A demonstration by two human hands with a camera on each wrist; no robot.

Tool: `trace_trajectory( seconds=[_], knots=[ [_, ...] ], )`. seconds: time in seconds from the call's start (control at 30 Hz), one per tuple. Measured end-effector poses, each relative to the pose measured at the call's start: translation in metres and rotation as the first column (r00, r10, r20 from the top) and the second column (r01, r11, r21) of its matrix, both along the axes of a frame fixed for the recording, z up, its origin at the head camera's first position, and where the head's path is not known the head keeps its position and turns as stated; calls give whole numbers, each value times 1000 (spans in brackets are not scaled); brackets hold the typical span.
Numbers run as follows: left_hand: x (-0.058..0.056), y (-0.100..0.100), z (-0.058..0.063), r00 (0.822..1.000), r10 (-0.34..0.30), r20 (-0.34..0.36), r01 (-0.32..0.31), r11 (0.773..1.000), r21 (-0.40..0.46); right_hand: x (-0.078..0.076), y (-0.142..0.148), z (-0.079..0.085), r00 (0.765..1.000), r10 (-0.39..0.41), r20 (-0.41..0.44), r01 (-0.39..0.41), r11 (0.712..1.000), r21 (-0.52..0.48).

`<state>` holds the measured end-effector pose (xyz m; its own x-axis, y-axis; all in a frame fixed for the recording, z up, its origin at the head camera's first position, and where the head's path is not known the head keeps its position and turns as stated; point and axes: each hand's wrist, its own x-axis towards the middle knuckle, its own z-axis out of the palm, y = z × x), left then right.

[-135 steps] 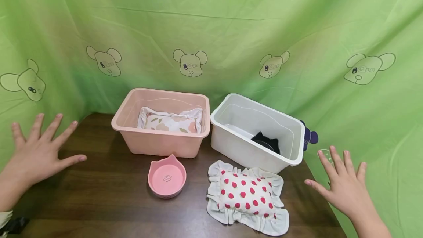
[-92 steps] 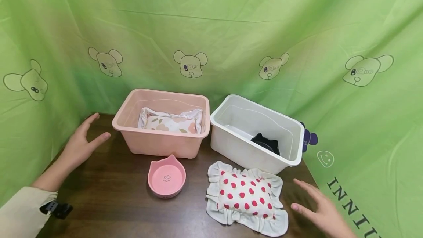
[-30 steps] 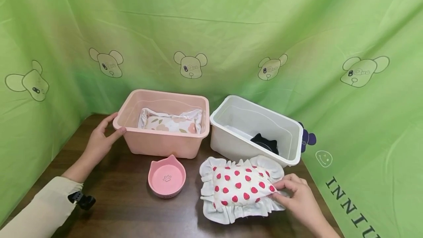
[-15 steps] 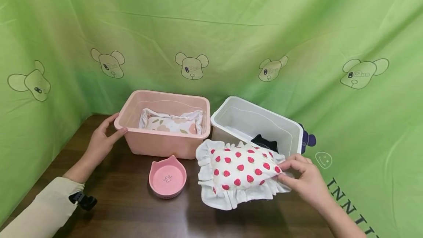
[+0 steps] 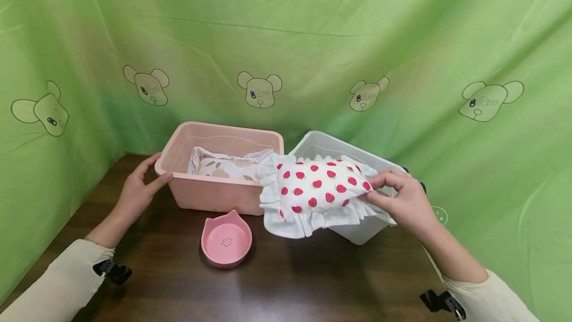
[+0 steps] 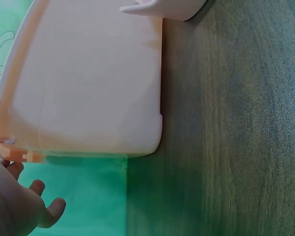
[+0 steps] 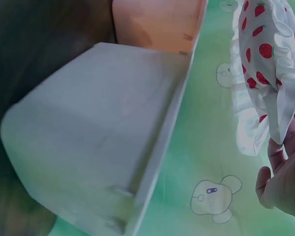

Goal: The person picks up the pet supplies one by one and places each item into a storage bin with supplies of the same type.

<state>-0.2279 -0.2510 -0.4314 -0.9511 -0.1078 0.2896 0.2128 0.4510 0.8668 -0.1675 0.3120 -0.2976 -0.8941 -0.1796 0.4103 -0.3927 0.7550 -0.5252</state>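
With its thumb and fingers, my right hand [image 5: 405, 201] pinches the right end of a small white pillow [image 5: 319, 185], printed with red strawberries and edged with a ruffle. The pillow is raised above the table and overlaps the white bin [image 5: 357, 227] in the head view, hiding most of its inside. In the right wrist view the pillow hangs higher than the bin's rim. My left hand [image 5: 137, 190] grips the left front corner of the pink bin [image 5: 214, 194], thumb in front and fingers at the side. A floral pillow [image 5: 228, 168] lies inside that bin.
A pink cat-eared bowl [image 5: 226, 242] with a paw print stands before the pink bin on the dark wooden table [image 5: 178, 292]. Behind and at the sides hangs a green curtain [image 5: 313, 24] with printed bear heads.
My right hand has taken hold of the strawberry pillow and lifted it from the table up over the white bin. My left hand has come to the pink bin's corner and stayed there.
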Motion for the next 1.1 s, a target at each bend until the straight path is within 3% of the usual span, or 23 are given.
trace_trajectory(
  seconds=[0.13,0.47,0.87,1.1],
  knots=[
    [-1,-1,-1,1000,1,-9,-1,1000,-14,-16,-9,11,1000,-6,24,5,1000,14],
    [0,1,-1,1000,-4,-22,5,1000,10,-63,-39,41,997,78,26,-78,997,8],
    [3,6,-4,999,-41,-5,42,991,123,-128,-87,50,989,147,25,-148,988,39],
    [3,8,-2,999,-38,12,37,992,125,-155,-111,57,986,163,32,-165,980,107]
  ],
)
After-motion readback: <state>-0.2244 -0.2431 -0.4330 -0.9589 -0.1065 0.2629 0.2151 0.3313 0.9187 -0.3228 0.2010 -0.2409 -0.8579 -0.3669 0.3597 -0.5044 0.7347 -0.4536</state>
